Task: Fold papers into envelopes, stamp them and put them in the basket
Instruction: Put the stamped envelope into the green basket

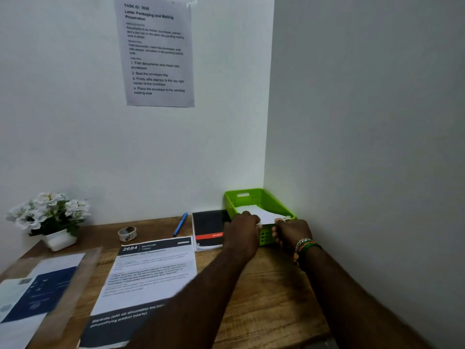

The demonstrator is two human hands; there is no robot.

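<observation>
Envelope (261, 214): both hands, left (242, 229) and right (292, 231), gripping it, lowering into basket (247, 197).
Left: papers (151, 273) waiting on counter (264, 285).

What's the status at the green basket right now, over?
Left hand and right hand both grip white envelope. Envelope over near rim of green basket, not released. Black notebook beside basket, not blocking.

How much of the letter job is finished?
One white envelope looks folded and is going into the green basket right now: the left hand and right hand both hold it over the near rim. Whether it has a stamp I cannot tell. Still left: the printed sheet lies flat and unfolded on the desk.
</observation>
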